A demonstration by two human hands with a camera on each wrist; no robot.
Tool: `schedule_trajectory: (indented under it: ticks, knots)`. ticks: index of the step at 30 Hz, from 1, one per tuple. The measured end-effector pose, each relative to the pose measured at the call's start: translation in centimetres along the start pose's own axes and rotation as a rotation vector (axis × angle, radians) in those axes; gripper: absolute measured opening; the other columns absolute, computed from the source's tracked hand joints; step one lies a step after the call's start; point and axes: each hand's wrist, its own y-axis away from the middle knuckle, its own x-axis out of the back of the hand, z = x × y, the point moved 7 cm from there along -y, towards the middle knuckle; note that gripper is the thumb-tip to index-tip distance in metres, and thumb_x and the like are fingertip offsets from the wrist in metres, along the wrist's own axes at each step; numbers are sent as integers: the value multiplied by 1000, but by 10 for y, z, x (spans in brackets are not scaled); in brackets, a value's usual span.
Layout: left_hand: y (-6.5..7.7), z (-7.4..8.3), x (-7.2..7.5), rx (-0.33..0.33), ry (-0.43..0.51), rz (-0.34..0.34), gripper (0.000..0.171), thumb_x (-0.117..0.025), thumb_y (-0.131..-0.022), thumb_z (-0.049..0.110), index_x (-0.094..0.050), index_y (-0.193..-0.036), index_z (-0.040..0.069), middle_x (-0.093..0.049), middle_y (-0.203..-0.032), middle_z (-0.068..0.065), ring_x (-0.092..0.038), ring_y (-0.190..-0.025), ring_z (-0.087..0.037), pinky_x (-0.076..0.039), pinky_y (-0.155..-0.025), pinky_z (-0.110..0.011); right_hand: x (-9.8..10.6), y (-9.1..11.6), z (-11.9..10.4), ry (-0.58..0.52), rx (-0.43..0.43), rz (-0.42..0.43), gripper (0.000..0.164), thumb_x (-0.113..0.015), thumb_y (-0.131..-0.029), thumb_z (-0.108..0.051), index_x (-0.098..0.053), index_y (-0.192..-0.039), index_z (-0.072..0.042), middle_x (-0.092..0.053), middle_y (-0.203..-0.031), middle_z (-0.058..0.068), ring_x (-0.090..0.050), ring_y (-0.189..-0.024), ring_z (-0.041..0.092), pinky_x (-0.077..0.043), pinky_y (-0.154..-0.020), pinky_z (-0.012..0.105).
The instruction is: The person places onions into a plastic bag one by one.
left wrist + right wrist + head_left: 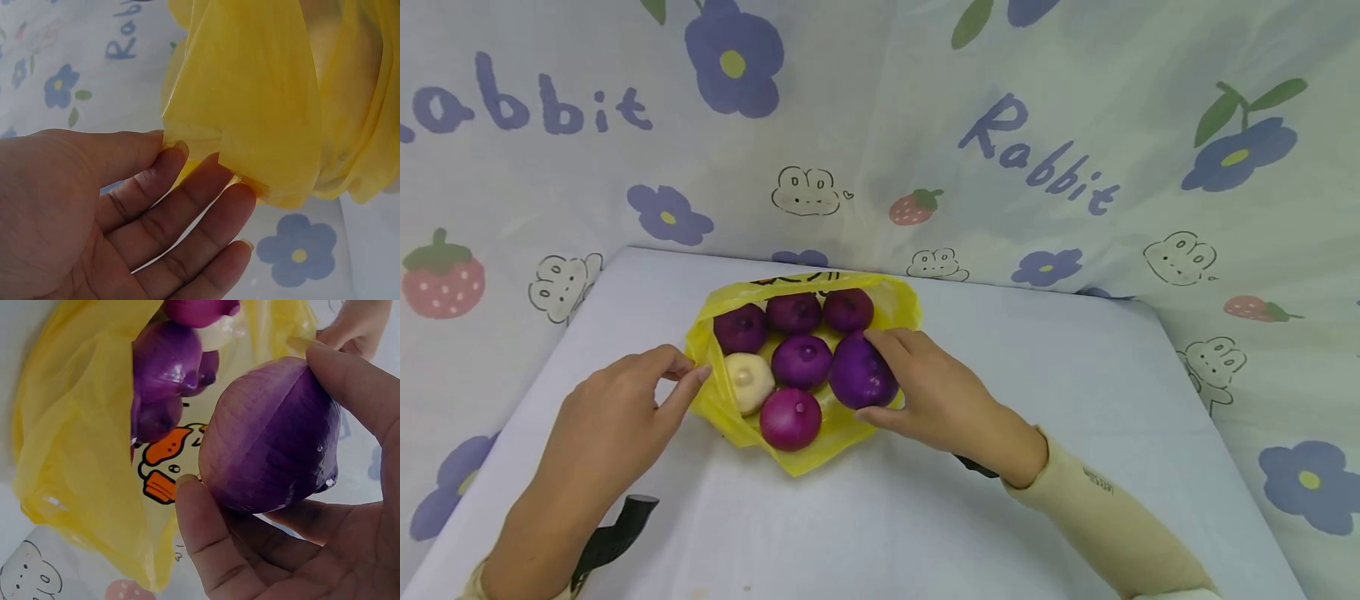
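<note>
A yellow plastic bag (827, 457) lies on the table with its mouth spread wide, several onions inside. Most are purple, like the one in the middle (802, 362); one onion (749, 383) is cream white. My left hand (617, 417) pinches the bag's left edge between thumb and forefinger; in the left wrist view the thin film (250, 94) rises from those fingertips. My right hand (936, 387) holds a glossy dark purple onion (269, 437) between thumb and fingers, over the right side of the bag opening.
The white table (1037, 500) stretches around the bag. Behind it hangs a cloth (865, 125) printed with flowers, strawberries and rabbits. A black strap end (625, 525) sticks out by the left wrist. An orange and black cartoon print (165, 450) shows on the bag.
</note>
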Motion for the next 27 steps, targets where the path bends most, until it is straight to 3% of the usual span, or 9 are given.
schedule_trajectory:
  ticks: [12,18,27]
  knots:
    - [0,0,0,3,-2,-8,12,-76,-97,23,-71,-97,12,-75,-93,-12,-55,-62,-19,-45,-57,-40,-13,0,-10,-35,59,-53,90,-89,-85,-41,-44,-155,-6,-52,-147,15,-52,-136,27,-48,-108,38]
    - [-1,0,-1,17,-1,-18,13,-76,-97,24,-71,-97,11,-75,-93,-13,-55,-62,-20,-44,-57,-40,-22,-2,-14,-8,113,-58,88,-88,-86,-40,-44,-154,-5,-53,-145,14,-54,-133,24,-48,-108,36]
    - [0,0,-1,9,1,-12,13,-76,-97,23,-71,-96,12,-76,-94,-12,-56,-63,-20,-44,-56,-39,-32,-7,-11,27,94,-86,88,-87,-87,-41,-44,-154,-3,-53,-145,16,-52,-135,27,-46,-109,37]
